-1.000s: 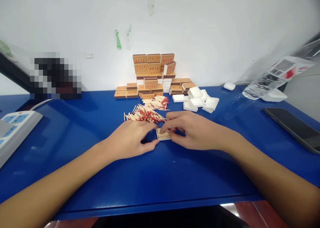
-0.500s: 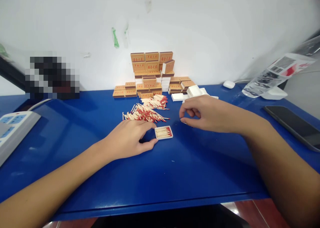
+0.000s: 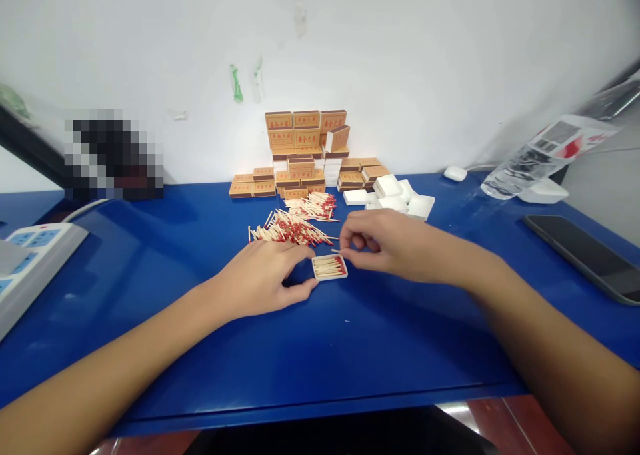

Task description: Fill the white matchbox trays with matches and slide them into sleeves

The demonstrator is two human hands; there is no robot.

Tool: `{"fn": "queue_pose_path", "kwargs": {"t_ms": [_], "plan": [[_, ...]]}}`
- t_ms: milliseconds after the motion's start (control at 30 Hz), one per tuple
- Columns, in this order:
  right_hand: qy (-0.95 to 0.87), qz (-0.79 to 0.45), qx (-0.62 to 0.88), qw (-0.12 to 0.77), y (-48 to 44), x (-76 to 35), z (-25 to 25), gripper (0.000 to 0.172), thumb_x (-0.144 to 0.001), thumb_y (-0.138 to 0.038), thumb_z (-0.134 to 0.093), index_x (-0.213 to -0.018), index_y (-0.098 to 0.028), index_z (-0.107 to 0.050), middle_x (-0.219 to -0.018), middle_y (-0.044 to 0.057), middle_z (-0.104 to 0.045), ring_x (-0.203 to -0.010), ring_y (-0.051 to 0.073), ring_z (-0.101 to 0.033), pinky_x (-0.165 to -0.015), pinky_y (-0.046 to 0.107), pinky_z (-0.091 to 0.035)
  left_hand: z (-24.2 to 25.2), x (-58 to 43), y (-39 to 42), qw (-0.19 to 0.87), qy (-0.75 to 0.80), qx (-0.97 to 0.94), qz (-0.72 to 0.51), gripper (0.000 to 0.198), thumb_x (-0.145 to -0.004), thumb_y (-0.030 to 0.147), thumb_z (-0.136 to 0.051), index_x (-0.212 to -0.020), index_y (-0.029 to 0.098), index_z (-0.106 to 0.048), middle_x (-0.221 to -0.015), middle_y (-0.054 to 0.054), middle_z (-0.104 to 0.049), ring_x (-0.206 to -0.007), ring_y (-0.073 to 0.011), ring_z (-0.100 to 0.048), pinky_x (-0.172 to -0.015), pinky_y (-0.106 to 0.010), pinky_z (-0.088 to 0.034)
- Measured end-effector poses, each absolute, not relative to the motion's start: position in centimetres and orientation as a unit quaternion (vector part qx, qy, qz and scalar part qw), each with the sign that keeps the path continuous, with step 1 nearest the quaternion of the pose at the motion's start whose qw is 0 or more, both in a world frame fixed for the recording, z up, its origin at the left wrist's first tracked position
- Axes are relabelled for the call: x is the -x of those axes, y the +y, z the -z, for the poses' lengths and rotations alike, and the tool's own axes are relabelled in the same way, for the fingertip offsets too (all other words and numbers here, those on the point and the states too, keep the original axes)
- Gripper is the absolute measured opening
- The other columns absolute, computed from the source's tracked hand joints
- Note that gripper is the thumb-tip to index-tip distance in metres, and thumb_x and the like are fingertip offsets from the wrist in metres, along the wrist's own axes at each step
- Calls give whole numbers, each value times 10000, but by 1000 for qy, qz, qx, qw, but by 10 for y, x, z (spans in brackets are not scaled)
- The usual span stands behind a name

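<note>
On the blue table lies a small white matchbox tray [image 3: 329,275] partly filled with matches, their red heads to the right. My left hand [image 3: 267,278] grips the tray's left end between thumb and fingertips. My right hand [image 3: 375,240] is just right of the tray, thumb and index finger pinched on a match [image 3: 336,250]; the match's pale end sticks out leftward and the rest is hidden by the fingers. Behind the tray is a loose pile of red-headed matches [image 3: 290,228], with a second heap [image 3: 315,205] farther back.
Stacked matchboxes [image 3: 306,138] stand against the wall, with white empty trays [image 3: 393,192] to their right. A phone [image 3: 585,252], a water bottle [image 3: 530,162] and a white earbud case [image 3: 455,173] lie at the right. A power strip [image 3: 60,248] is at the left.
My right hand has moved left and slightly down, close to the tray, and a match now shows in its pinch. My left hand stays on the tray.
</note>
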State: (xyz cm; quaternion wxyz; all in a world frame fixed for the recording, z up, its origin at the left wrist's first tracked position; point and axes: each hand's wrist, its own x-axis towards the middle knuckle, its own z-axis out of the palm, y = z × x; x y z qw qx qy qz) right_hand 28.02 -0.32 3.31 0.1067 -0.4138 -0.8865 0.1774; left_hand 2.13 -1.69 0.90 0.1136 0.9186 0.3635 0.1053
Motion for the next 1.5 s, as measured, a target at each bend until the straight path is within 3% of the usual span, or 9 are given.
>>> {"fn": "queue_pose_path", "kwargs": {"t_ms": [233,600,1067,1500], "plan": [[-910,-144,364,135,-16,-258,-25,85,-948,-172,-575,-892,-192,-636,-905,24,-646,-741,137,-551,-666,282,-373,-8,-20,-16,118,369,-916,-101,276,-929,398,-641,-1088,185,-714,-692,15,-625,-573,-136,-551,-546,-266,-336],[-909,-167,355,143,-9,-264,-24,74,-938,-211,-615,-892,-194,-669,-845,9,-611,-710,131,-521,-649,281,-361,-7,-21,-17,112,363,-919,-104,270,-938,395,-625,-1092,192,-715,-680,17,-626,-562,-131,-544,-542,-265,-334],[-906,-187,363,108,-12,-265,-27,136,-913,-207,-622,-782,-195,-586,-809,4,-597,-700,134,-507,-640,284,-347,-8,-21,-17,111,365,-919,-102,312,-931,401,-637,-1149,192,-714,-722,9,-654,-597,-144,-591,-555,-273,-385],[-910,-173,357,124,-11,-268,-24,110,-961,-247,-587,-878,-199,-642,-861,16,-599,-714,136,-522,-651,278,-365,-10,-21,-18,119,365,-919,-95,303,-942,407,-621,-1137,194,-713,-703,12,-638,-579,-143,-559,-561,-274,-369]]}}
